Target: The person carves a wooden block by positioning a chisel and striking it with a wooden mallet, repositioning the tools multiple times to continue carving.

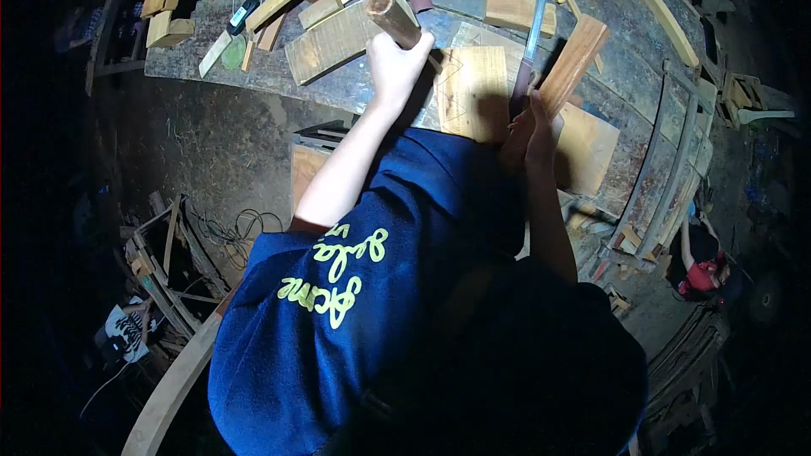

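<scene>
My left hand [395,69] is closed round a thick, round wooden piece [394,19], whose blunt end points up and away from me. On the right, my right hand [539,128] grips a reddish-brown wooden block [574,63], tilted up to the right; its lower end is in shadow. Between the hands a pale board [475,89] with pencilled triangles lies on the bench. A long metal-bladed tool [536,25] lies beside the right hand, its dark end close to the fingers. Another pale board [593,152] is to the right of that hand.
The worn workbench [228,76] carries several wood offcuts [325,51], curved strips [655,0] and a small black device [242,15]. Long curved pieces [659,156] stand at the right edge. Cables [245,228] lie on the floor. Another person [703,270] is at lower right.
</scene>
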`<state>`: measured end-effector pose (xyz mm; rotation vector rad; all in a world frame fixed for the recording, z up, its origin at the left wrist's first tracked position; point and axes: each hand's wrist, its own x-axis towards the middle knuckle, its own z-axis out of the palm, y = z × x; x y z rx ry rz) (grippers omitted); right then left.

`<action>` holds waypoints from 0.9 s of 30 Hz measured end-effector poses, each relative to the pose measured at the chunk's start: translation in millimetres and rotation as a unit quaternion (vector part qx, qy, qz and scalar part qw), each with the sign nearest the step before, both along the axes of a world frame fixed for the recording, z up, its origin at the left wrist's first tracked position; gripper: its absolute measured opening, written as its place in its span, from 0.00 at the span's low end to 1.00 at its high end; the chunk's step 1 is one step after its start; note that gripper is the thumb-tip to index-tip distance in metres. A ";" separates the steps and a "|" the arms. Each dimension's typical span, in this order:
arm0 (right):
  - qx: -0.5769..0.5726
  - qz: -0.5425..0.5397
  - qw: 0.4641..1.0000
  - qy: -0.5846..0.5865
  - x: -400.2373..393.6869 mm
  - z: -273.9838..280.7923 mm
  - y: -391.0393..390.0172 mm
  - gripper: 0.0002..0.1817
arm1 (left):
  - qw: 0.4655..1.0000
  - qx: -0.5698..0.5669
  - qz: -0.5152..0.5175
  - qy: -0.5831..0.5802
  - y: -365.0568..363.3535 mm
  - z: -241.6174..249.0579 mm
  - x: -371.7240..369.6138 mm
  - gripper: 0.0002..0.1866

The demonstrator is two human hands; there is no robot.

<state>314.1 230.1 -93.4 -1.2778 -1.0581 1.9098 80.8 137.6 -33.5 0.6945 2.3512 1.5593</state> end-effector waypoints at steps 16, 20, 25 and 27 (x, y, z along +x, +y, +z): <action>0.018 -0.005 1.000 -0.021 -1.7 12.8 -0.5 0.20 | 0.999 0.000 -0.030 -0.037 2.6 -4.0 -19.8 0.13; 0.022 -0.006 0.999 -0.025 -3.2 11.0 0.0 0.20 | 0.998 -0.033 -0.036 -0.029 5.7 -5.2 -30.9 0.14; 0.039 0.006 0.999 -0.011 -2.3 11.3 1.3 0.20 | 0.998 -0.026 -0.023 -0.048 4.8 -7.4 -32.4 0.14; 0.032 -0.001 0.999 -0.006 -2.1 8.6 1.9 0.20 | 0.998 -0.011 -0.014 -0.053 4.8 -7.5 -31.2 0.14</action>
